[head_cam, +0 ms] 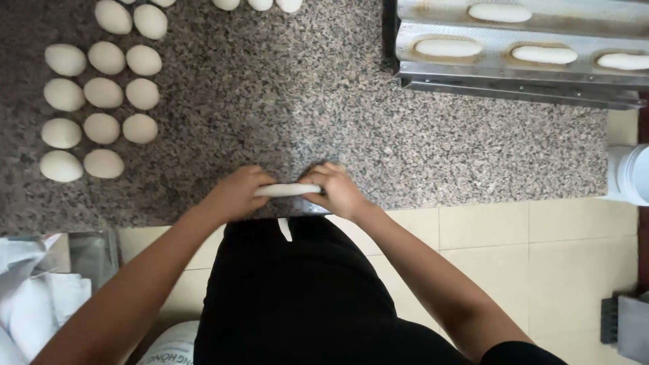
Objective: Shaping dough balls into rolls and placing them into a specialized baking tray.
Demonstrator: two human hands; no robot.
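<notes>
Both my hands press on one long white roll of dough [287, 190] lying on the speckled granite counter [284, 101] near its front edge. My left hand [238, 190] covers the roll's left end and my right hand [336, 189] covers its right end, fingers curled over it. Only the middle of the roll shows between them. Several round white dough balls [101, 94] lie in rows at the counter's far left.
A corrugated metal baking tray [514, 74] at the back right holds several shaped dough sticks [447, 47]. A white bucket [632, 172] stands at the right edge. Plastic bags [40, 290] sit on the tiled floor at the lower left.
</notes>
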